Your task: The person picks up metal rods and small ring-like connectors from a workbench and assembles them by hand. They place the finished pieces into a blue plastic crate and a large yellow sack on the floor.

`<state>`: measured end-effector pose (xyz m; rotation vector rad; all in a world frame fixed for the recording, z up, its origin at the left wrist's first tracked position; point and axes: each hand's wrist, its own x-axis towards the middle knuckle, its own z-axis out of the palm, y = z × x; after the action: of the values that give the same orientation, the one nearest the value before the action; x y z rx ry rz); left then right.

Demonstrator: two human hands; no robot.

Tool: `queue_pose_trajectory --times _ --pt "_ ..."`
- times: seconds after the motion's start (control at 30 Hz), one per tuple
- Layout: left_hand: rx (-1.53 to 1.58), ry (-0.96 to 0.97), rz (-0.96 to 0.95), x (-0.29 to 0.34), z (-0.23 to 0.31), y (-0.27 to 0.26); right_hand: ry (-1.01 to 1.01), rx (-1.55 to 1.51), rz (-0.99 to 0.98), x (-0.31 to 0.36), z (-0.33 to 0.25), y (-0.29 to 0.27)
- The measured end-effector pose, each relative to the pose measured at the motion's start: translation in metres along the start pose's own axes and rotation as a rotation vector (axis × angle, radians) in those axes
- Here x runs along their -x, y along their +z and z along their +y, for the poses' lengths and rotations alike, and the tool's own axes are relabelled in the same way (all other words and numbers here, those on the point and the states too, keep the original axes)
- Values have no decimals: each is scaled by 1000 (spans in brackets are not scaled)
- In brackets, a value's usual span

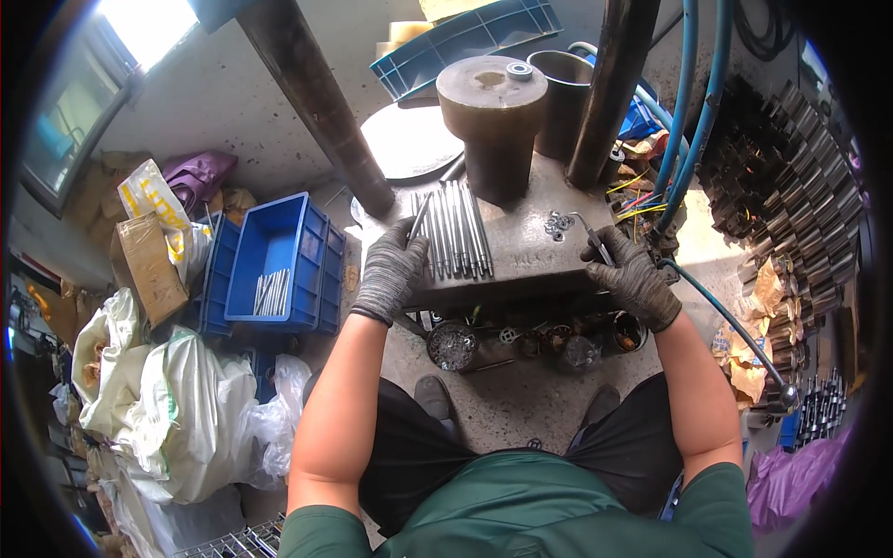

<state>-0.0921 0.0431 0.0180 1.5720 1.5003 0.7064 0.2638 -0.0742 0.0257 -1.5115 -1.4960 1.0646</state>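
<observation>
My left hand (391, 270), in a grey work glove, is closed round a slim steel rod (420, 214) at the left end of a row of similar steel rods (458, 232). The row lies side by side on the metal machine bed (526, 259). My right hand (637, 279), gloved too, grips a slim tool with a bent tip, seemingly pliers (595, 240); the glove hides part of it. The tool's tip is beside a small pile of metal retaining rings (559, 225) on the bed.
Behind the rods rises a round steel press block (493, 98) with a bearing (519, 70) on top, between two dark columns (321, 102). At left stand blue crates (279, 232), one holding rods, and white sacks (177, 400). Blue hoses (686, 112) and stacked metal tubes (791, 167) are at right.
</observation>
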Motion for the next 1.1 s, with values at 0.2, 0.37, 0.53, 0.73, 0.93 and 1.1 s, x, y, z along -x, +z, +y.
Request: queue_pose_trajectory --times 0.2,0.37,0.53,0.73,0.93,1.1 --pt "-709 160 256 -16 -35 -21 -26 210 187 -18 14 -4" --pt "-781 280 276 -16 -26 -16 -76 195 266 -28 33 -12" --pt "-731 422 366 -9 -19 -9 -83 406 228 -29 20 -10" --pt "-671 326 232 -10 -21 -4 -139 522 225 -35 6 1" --pt "-691 310 243 -17 -27 -3 -162 594 112 -45 10 1" --pt "-775 305 258 -13 -22 -1 -188 580 221 -50 23 -2"
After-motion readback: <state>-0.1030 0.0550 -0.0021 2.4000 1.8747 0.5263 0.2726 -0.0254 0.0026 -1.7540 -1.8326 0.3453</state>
